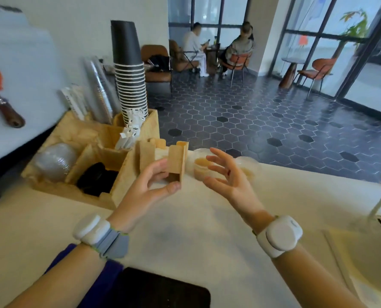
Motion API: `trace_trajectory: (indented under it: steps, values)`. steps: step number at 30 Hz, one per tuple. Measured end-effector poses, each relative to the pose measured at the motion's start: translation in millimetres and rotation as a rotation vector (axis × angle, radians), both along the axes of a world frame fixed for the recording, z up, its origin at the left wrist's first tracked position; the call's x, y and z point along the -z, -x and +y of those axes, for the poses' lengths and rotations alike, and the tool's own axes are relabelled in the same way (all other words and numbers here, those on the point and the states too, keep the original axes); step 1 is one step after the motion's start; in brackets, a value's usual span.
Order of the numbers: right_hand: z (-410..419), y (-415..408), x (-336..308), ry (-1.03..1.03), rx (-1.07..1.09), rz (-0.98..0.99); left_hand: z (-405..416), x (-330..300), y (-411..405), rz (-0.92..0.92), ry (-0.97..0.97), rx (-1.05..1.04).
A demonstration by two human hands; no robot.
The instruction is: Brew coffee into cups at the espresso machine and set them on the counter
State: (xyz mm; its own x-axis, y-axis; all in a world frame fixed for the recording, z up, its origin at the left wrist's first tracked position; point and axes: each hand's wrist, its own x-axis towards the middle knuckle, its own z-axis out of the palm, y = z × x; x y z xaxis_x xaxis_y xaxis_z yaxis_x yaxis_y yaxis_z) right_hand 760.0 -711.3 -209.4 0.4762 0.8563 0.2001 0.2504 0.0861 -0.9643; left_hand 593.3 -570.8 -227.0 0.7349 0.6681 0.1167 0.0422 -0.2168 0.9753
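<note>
My left hand [150, 185] is curled over the cream counter [196, 230], thumb and fingers closing near the lower edge of a brown cardboard sleeve holder [176, 161]; whether it grips anything I cannot tell. My right hand [227, 176] hovers open with fingers spread, just in front of two small clear tubs [201, 166] with beige contents. A tall stack of black paper cups [129, 70] stands in a wooden organiser [87, 138] at the left. The espresso machine is out of sight.
The organiser also holds clear dome lids [56, 161], black lids [97, 178], straws and sachets. A portafilter [0, 94] lies on a white surface at far left. A dark mat [162, 290] sits at the near edge. Two people sit beyond the counter.
</note>
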Motion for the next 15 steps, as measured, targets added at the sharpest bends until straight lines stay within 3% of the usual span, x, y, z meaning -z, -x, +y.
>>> trace_trajectory:
  steps: [15]
  values:
    - [104.1, 256.8, -20.3, -0.004, -0.4, -0.02, 49.9, -24.8, 309.0, -0.17, 0.024, -0.383]
